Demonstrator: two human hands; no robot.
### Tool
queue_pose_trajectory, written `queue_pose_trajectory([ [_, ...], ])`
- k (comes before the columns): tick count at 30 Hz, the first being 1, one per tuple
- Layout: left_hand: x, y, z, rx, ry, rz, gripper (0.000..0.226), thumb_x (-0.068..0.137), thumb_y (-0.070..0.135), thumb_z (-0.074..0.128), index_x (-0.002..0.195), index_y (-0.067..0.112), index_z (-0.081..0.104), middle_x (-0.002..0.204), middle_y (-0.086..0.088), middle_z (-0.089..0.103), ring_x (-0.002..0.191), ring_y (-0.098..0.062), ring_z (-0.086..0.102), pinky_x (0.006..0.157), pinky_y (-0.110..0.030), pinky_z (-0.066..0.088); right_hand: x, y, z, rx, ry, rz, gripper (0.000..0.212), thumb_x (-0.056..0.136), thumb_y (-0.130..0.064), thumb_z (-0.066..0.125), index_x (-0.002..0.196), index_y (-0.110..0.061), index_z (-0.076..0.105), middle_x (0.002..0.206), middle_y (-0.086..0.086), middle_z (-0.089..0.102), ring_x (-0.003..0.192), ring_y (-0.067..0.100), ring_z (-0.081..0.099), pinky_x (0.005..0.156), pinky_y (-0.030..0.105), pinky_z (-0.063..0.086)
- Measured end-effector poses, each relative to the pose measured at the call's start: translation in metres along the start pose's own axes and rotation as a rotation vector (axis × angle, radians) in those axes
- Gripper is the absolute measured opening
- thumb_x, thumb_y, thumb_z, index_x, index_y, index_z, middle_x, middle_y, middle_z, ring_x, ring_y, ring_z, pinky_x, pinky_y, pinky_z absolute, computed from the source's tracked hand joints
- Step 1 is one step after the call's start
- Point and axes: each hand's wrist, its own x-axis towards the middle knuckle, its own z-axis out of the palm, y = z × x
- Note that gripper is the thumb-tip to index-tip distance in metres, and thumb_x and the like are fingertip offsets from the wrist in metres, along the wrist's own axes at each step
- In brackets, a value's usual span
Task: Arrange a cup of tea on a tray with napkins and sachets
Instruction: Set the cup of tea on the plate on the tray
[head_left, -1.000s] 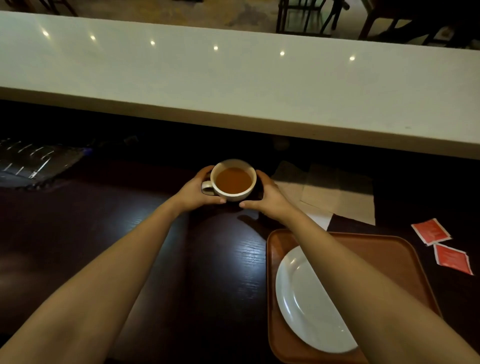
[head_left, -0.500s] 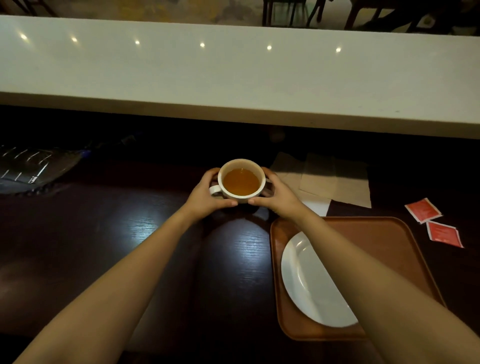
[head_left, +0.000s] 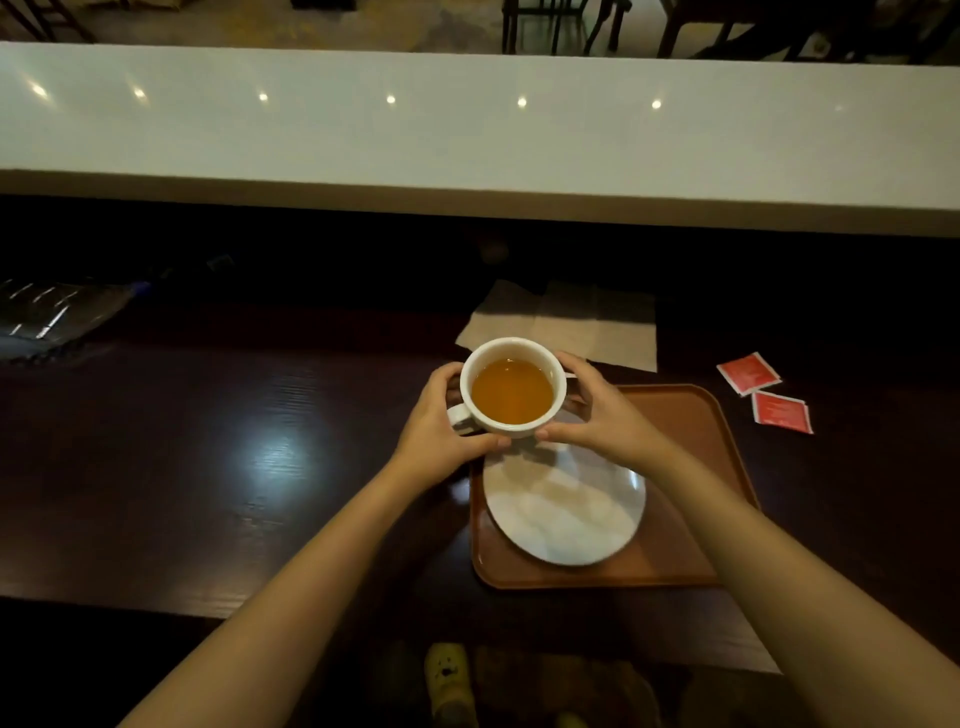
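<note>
A white cup (head_left: 511, 387) full of amber tea is held between both hands above the far left corner of the brown tray (head_left: 691, 441). My left hand (head_left: 439, 434) grips the side with the handle, my right hand (head_left: 597, 415) the opposite side. On the tray lies a white saucer (head_left: 566, 506), just below and nearer than the cup. Pale napkins (head_left: 582, 322) lie on the dark table beyond the tray. Two red sachets (head_left: 766, 392) lie to the right of the tray.
A long white counter (head_left: 467, 135) runs across the far side, raised above the dark wooden table (head_left: 208, 457). A dark shiny bag (head_left: 52, 317) lies at the far left. Chair legs stand beyond the counter. A yellow slipper (head_left: 449, 680) shows under the table's near edge.
Both hands have carried the cup to the right and nearer, from the bare table to above the tray's far left corner and the saucer's edge.
</note>
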Motion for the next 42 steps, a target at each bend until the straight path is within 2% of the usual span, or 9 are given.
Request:
queue_pose_trajectory([
  [4,-0.023,0.008,0.029,-0.002,-0.023,-0.021,0.088,0.055,0.025,0.086,0.127,0.025,0.035,0.126,0.005,0.048,0.11,-0.007,0.048,0.08,-0.01,0.039,-0.034,0.013,-0.011,-0.031,-0.002,0.015,0.082,0.064,-0.031,0.081,0.13,-0.039,0.034,0.139,-0.005,0.04,0.127,0.011,0.041,0.107,0.046,0.039],
  [8,-0.039,0.013,0.05,0.017,-0.036,-0.004,0.082,0.055,0.028,0.086,0.118,0.038,0.033,0.113,0.024,0.045,0.099,0.008,0.048,0.073,0.0,0.04,-0.056,0.024,-0.016,-0.038,0.004,-0.002,0.08,0.063,-0.028,0.081,0.129,-0.039,0.036,0.137,-0.005,0.043,0.127,0.011,0.041,0.107,0.046,0.039],
  [10,-0.044,0.012,0.058,0.033,-0.025,-0.013,0.081,0.055,0.027,0.086,0.117,0.036,0.034,0.113,0.02,0.046,0.099,0.003,0.048,0.073,-0.004,0.039,-0.063,0.03,-0.017,-0.018,-0.004,-0.001,0.081,0.065,-0.021,0.081,0.131,-0.032,0.036,0.138,-0.001,0.042,0.128,0.013,0.04,0.107,0.045,0.038],
  [18,-0.045,0.01,0.072,0.083,-0.044,-0.042,0.085,0.054,0.022,0.087,0.124,0.026,0.039,0.116,0.013,0.048,0.106,-0.005,0.048,0.075,-0.006,0.036,-0.072,0.051,-0.015,0.118,0.007,0.042,0.085,0.063,-0.01,0.081,0.134,-0.025,0.035,0.14,0.004,0.038,0.126,0.013,0.044,0.103,0.031,0.043],
  [23,-0.042,0.008,0.07,0.106,-0.072,-0.052,0.085,0.055,0.024,0.086,0.125,0.027,0.039,0.122,0.009,0.051,0.11,-0.006,0.049,0.08,-0.01,0.038,-0.071,0.054,-0.013,0.091,0.039,0.027,0.083,0.063,-0.014,0.081,0.13,-0.032,0.035,0.137,-0.001,0.038,0.118,0.005,0.045,0.086,0.01,0.045],
  [29,-0.039,0.017,0.062,0.168,-0.156,-0.05,0.081,0.058,0.027,0.085,0.122,0.038,0.036,0.123,0.011,0.048,0.111,-0.007,0.048,0.077,-0.008,0.037,-0.071,0.052,-0.016,0.011,0.021,0.025,0.088,0.063,-0.02,0.082,0.134,-0.028,0.03,0.14,0.002,0.032,0.126,0.015,0.037,0.1,0.028,0.039],
  [33,-0.04,0.022,0.04,0.074,-0.212,-0.124,0.07,0.072,0.033,0.074,0.123,0.052,0.031,0.132,0.01,0.04,0.118,-0.009,0.043,0.088,-0.016,0.039,-0.071,0.051,-0.034,-0.044,-0.082,0.093,0.098,0.069,-0.014,0.076,0.142,-0.031,0.013,0.148,0.002,0.021,0.123,0.012,0.035,0.094,0.023,0.039],
  [37,-0.024,0.024,0.021,0.141,0.009,-0.149,0.053,0.088,0.036,0.054,0.137,0.023,0.036,0.139,-0.004,0.045,0.116,-0.01,0.044,0.091,-0.024,0.036,-0.06,0.046,-0.061,-0.095,0.071,0.085,0.065,0.08,-0.011,0.061,0.135,-0.031,0.032,0.141,0.001,0.032,0.11,0.016,0.048,0.071,0.013,0.044],
  [42,0.032,0.046,0.028,0.27,0.018,-0.045,0.048,0.088,0.028,0.057,0.132,0.016,0.045,0.133,-0.007,0.052,0.111,-0.011,0.05,0.089,-0.023,0.04,-0.021,0.041,-0.091,-0.335,0.341,0.117,0.04,0.086,-0.015,0.058,0.125,-0.015,0.05,0.128,0.01,0.053,0.111,0.024,0.053,0.094,0.037,0.047],
])
